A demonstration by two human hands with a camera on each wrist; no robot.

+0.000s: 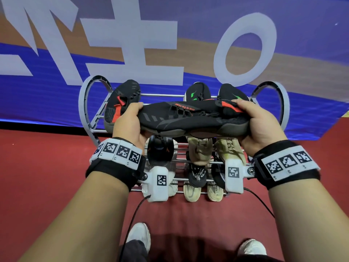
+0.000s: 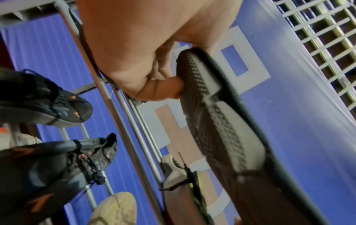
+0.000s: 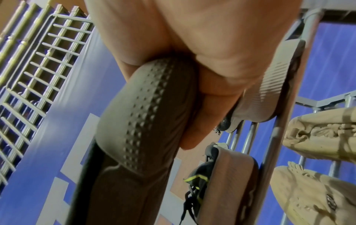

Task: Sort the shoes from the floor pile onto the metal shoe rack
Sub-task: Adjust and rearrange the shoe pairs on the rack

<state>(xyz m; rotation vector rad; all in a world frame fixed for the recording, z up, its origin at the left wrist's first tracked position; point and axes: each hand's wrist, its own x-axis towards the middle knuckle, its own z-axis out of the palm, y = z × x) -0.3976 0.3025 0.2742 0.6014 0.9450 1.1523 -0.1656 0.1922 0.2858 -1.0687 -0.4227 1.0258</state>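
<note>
Black knit, red trim: a sneaker (image 1: 190,118) is being held sideways above the top tier of the rack (image 1: 88,114), sole toward the person, one end in each hand. The left hand (image 1: 128,123) is gripping the toe, thumb over the upper, and in the left wrist view a finger (image 2: 165,89) is curling against the studded sole (image 2: 217,121). The right hand (image 1: 258,125) is clamping the heel, thumb on the red collar, fingers wrapped under the sole (image 3: 146,115).

Its apparent mate (image 1: 120,104) is leaning on the top tier just behind the left hand. Two black shoes with green marks (image 1: 198,91) are standing at the right of that tier, partly hidden by the held sneaker. One tier down, a dark shoe with orange accents (image 1: 160,150) is sitting beside a tan pair (image 1: 213,150). Lower still, dark shoes and pale ones are crowding the bars, though the wrist cameras (image 1: 158,182) are blocking much of them, so the count is uncertain.

The rack is standing on red carpet (image 1: 47,176) against a blue banner (image 1: 188,35) with large white lettering. The person's white shoes (image 1: 139,237) are showing at the bottom edge. A metal grid (image 2: 318,38) is filling the upper corner of both wrist views.
</note>
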